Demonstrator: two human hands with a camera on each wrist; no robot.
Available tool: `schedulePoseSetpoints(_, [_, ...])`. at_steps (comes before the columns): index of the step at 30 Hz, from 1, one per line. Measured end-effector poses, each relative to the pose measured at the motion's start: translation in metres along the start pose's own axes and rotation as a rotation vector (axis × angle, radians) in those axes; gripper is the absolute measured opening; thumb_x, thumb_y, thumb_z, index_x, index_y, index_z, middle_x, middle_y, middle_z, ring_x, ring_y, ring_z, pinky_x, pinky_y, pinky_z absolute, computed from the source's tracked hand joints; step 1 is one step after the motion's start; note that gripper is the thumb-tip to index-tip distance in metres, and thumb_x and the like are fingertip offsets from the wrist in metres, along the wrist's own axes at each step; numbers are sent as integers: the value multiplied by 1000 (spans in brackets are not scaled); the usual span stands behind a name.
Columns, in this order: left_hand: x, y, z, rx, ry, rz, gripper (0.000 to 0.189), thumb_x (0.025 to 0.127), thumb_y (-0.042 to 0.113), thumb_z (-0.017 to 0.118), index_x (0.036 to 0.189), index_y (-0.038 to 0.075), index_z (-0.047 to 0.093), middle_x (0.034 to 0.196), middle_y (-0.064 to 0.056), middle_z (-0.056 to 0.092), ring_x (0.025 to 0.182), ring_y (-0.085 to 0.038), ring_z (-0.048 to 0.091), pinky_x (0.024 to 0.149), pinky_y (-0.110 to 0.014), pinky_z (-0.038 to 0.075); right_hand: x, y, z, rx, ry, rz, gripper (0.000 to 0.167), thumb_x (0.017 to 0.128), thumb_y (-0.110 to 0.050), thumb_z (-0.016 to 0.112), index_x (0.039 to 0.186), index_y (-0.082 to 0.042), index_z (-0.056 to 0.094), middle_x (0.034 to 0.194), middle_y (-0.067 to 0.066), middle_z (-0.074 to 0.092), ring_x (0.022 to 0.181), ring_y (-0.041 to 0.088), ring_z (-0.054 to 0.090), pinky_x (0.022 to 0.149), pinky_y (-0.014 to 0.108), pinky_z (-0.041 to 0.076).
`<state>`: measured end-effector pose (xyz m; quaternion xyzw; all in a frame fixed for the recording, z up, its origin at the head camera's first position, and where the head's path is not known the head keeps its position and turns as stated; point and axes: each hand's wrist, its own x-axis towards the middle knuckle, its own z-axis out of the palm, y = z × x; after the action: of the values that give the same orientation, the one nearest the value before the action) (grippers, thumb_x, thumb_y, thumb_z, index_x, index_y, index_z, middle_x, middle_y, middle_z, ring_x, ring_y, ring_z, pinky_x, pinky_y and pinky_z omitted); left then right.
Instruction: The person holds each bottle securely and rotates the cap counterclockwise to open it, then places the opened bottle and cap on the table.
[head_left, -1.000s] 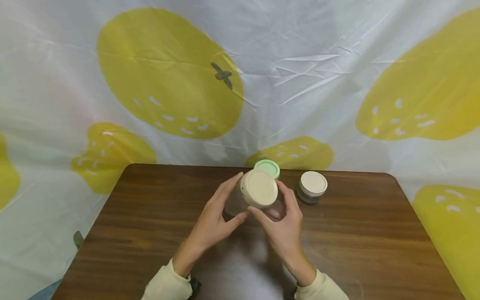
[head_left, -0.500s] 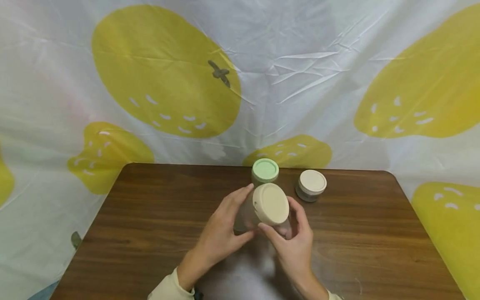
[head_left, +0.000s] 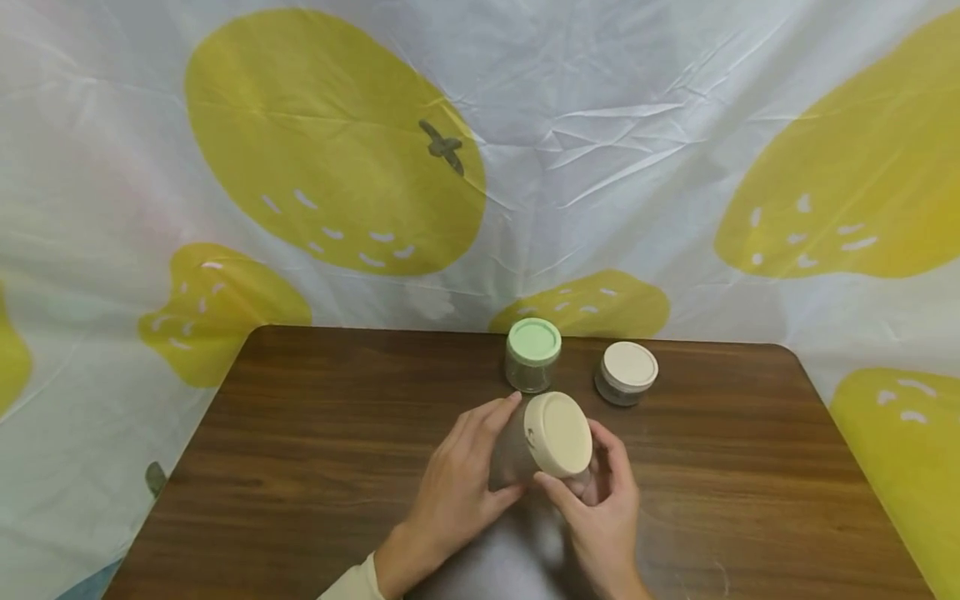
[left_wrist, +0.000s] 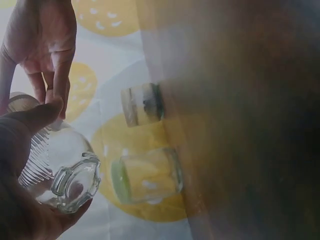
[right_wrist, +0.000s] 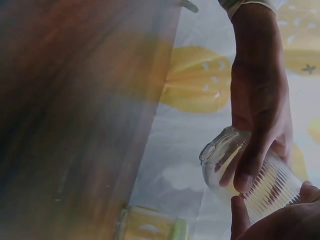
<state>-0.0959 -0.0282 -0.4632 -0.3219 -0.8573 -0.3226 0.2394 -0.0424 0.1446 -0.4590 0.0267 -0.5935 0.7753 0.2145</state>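
The left hand [head_left: 456, 482] curls round a ribbed glass jar [head_left: 509, 456], probably to steady it; the jar is tilted above the bench [head_left: 337, 417], its cream lid [head_left: 566, 434] facing up and rightward. Behind stands a green-lidded jar [head_left: 532, 357]. The right hand [head_left: 604, 510] grips near the cream lid, seemingly sharing the weight. Slightly right, behind, stands a squat pale-lidded jar [head_left: 627, 375].

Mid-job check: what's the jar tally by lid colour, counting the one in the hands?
Green-lidded: 1 (upright jar near the back of the table)
Cream or off-white-lidded: 2 (tilted jar held by the left hand and right hand; short jar upright on the table)
Total: 3 jars
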Motion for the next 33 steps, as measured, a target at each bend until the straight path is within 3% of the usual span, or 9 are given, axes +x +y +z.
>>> schedulePoseSetpoints(7, [-5,1,8,3,8,14,123,58,24,104,163,18,40,143,-4,61,128,-21,64,102,-38,59,-5,10,-10,11,-26,-3,77,74,30,73,143,12,44,138,10,58,125,14,66,96,26,61])
schedulePoseSetpoints(14, [-7,-1,10,21,9,38,123,57,27,105,162,18,42,140,-3,63,126,-21,65,101,-37,59,-9,16,-15,4,-49,66,77,81,26,70,149,9,38,143,4,55,128,10,63,101,26,59])
schedulePoseSetpoints(20, [-5,-3,9,20,11,42,122,57,26,105,162,20,43,140,-2,63,126,-20,65,102,-37,60,-7,17,-15,-20,-39,58,75,82,26,69,148,10,39,142,9,56,126,12,65,99,25,60])
schedulePoseSetpoints(25, [-3,-6,7,44,9,55,120,56,27,105,160,22,46,138,-1,64,124,-20,66,101,-37,60,-3,12,-20,-213,-85,78,69,87,16,73,148,1,45,137,8,60,120,11,66,90,25,62])
schedulePoseSetpoints(29, [-2,-7,5,68,0,64,120,56,27,104,161,24,45,137,0,64,124,-19,65,103,-37,59,4,6,-31,-429,-207,84,68,90,1,78,150,-11,48,133,7,64,110,7,69,81,26,63])
schedulePoseSetpoints(33, [-1,-7,4,77,-4,74,120,56,26,103,161,25,45,138,1,64,125,-19,65,105,-37,58,14,3,-44,-538,-335,23,64,93,-5,75,151,-13,48,123,14,71,102,4,70,75,30,64])
